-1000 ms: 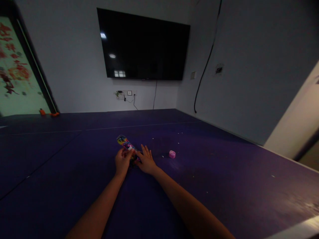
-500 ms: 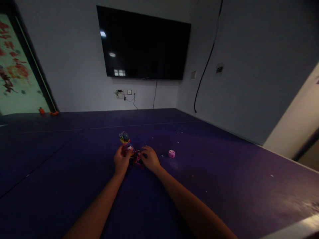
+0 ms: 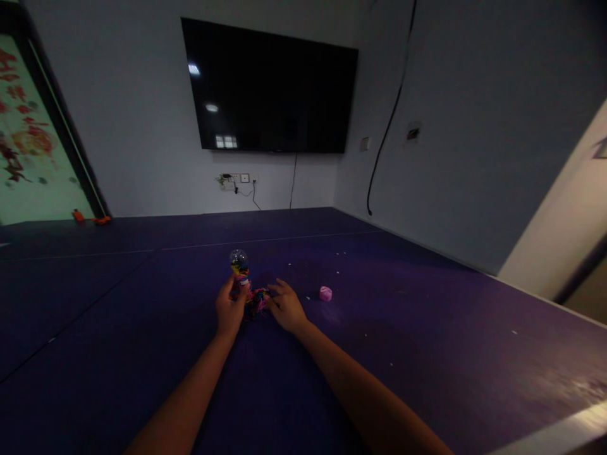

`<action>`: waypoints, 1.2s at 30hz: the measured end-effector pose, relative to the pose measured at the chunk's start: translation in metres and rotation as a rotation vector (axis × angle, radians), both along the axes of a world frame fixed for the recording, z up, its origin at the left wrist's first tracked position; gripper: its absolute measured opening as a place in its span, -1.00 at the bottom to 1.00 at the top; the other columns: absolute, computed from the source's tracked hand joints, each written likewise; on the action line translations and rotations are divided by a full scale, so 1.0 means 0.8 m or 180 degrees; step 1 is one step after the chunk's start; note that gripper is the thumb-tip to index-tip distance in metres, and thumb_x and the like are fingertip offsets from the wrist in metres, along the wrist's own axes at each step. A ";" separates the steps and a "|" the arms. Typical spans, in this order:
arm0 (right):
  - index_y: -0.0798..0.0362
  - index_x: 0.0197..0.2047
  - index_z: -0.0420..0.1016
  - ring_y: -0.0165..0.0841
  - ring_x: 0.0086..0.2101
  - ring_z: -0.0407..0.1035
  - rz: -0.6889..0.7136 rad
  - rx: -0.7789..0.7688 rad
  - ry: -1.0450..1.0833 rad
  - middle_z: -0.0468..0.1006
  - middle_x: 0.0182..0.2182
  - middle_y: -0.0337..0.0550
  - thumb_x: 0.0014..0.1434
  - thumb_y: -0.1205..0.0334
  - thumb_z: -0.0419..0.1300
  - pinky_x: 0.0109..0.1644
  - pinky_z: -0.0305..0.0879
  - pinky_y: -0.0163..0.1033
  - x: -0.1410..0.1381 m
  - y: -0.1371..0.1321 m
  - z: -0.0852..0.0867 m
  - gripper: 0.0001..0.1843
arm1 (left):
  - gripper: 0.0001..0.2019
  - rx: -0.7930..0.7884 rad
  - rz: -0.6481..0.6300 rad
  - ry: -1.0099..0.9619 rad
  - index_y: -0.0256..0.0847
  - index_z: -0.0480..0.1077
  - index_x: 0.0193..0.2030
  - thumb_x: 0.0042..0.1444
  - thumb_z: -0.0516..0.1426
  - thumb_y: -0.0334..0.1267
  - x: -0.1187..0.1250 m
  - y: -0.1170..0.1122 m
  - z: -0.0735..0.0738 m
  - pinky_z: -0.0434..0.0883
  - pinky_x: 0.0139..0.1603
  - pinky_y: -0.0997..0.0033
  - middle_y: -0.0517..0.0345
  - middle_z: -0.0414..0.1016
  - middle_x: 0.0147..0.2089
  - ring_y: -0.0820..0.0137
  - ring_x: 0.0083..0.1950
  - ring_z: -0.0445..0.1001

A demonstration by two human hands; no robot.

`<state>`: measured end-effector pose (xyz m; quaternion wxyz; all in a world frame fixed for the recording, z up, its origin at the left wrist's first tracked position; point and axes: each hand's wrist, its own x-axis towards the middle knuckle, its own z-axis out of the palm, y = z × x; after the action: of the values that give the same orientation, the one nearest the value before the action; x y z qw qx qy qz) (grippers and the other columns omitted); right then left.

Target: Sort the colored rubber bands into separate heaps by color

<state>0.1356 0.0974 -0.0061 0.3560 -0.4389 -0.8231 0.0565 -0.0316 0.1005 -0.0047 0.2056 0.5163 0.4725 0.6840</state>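
Head view. The clear bottle [image 3: 239,268], small, dome-topped and packed with many-coloured contents, stands upright near the middle of the purple surface [image 3: 427,328]; my left hand [image 3: 230,311] is wrapped round its lower part, so only the top shows above the fingers. Just right of it, between both hands, lies a coloured tangle [image 3: 257,302] of thin strands, touching the surface. My right hand [image 3: 285,307] rests with fingers curled and tips at the tangle's edge; I cannot tell whether they pinch a strand or merely touch it, the light being dim.

For the step in hand, I judge that the bottle should stay vertical and braced against the surface while the right fingertips work one strand at a time; a loose grip would let it tip.

A pink lump [image 3: 325,293] sits apart to the right, with white flecks [image 3: 337,273] scattered beyond. On the far wall hang a dark screen [image 3: 270,88] and, beneath it, wall sockets [image 3: 232,182].
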 end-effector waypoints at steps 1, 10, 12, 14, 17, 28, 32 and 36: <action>0.04 -0.29 0.63 -0.19 0.21 0.08 -0.0042 0.0018 0.0006 0.48 0.03 -0.07 0.32 0.13 -0.03 0.24 0.06 -0.02 -0.001 0.000 -0.001 -0.59 | -0.52 0.0024 -0.0016 0.0034 -0.25 0.46 -0.06 -0.09 0.26 0.00 0.000 0.000 0.000 0.42 -0.18 0.33 -0.03 0.56 -0.18 0.21 -0.18 0.53; 0.07 -0.24 0.60 -0.21 0.14 0.19 -0.0006 0.0226 0.0206 0.49 -0.01 -0.02 0.32 0.16 -0.05 0.20 0.14 -0.05 -0.007 0.003 -0.003 -0.61 | -0.53 0.0181 -0.0008 0.0389 -0.26 0.44 -0.08 -0.02 0.20 0.06 0.003 -0.003 0.005 0.45 -0.26 0.32 -0.04 0.54 -0.19 0.21 -0.22 0.53; 0.08 -0.22 0.59 -0.21 0.13 0.21 -0.0035 0.0224 0.0225 0.50 -0.02 -0.02 0.32 0.16 -0.05 0.19 0.16 -0.05 -0.007 0.003 -0.003 -0.61 | -0.56 0.0196 0.0012 0.0486 -0.26 0.44 -0.09 0.01 0.18 0.04 0.003 -0.003 0.005 0.45 -0.25 0.32 -0.04 0.54 -0.19 0.20 -0.20 0.53; 0.10 -0.20 0.59 -0.20 0.12 0.22 -0.0080 0.0215 0.0239 0.51 -0.03 0.00 0.32 0.17 -0.05 0.19 0.16 -0.06 -0.007 0.002 -0.003 -0.62 | -0.59 0.0199 -0.0018 0.0606 -0.25 0.44 -0.10 0.03 0.16 0.02 0.004 -0.003 0.004 0.44 -0.23 0.30 -0.04 0.55 -0.19 0.20 -0.19 0.53; 0.10 -0.20 0.58 -0.22 0.11 0.23 -0.0092 0.0204 0.0244 0.50 -0.02 -0.01 0.32 0.18 -0.05 0.19 0.15 -0.07 -0.007 0.002 -0.003 -0.62 | -0.62 0.0207 0.0017 0.0773 -0.24 0.45 -0.11 0.04 0.16 -0.01 0.004 -0.003 0.003 0.44 -0.20 0.27 -0.05 0.55 -0.19 0.18 -0.16 0.52; -0.03 0.11 0.41 -0.20 0.18 0.12 0.0220 0.0359 -0.0064 0.30 0.17 -0.04 0.27 0.17 0.02 0.20 0.13 0.00 -0.007 -0.006 0.001 -0.63 | -0.61 -0.0036 -0.0261 -0.0200 -0.25 0.47 -0.17 -0.08 0.25 -0.03 0.004 -0.006 0.009 0.42 -0.14 0.27 -0.01 0.58 -0.23 0.18 -0.17 0.54; -0.12 0.23 0.24 -0.12 0.26 -0.05 0.0158 0.0300 -0.0427 0.04 0.31 -0.07 0.24 0.13 0.07 0.22 0.07 0.05 -0.010 -0.012 0.004 -0.52 | -0.61 -0.0327 -0.0474 -0.1073 -0.28 0.49 -0.22 -0.18 0.31 -0.09 0.005 -0.004 0.010 0.42 -0.11 0.26 0.03 0.60 -0.28 0.19 -0.19 0.55; -0.20 0.36 -0.10 -0.07 0.29 -0.17 0.0060 0.0214 -0.0653 -0.23 0.37 -0.10 0.22 0.07 0.10 0.23 0.02 0.07 -0.016 -0.012 0.002 -0.30 | -0.59 -0.0403 -0.0560 -0.1229 -0.30 0.49 -0.22 -0.19 0.31 -0.07 0.006 -0.006 0.012 0.43 -0.14 0.25 0.01 0.60 -0.27 0.20 -0.21 0.56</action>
<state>0.1231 0.0878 -0.0042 0.2838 -0.4224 -0.8607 -0.0130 -0.0266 0.0954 0.0049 0.3832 0.4010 0.4195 0.7186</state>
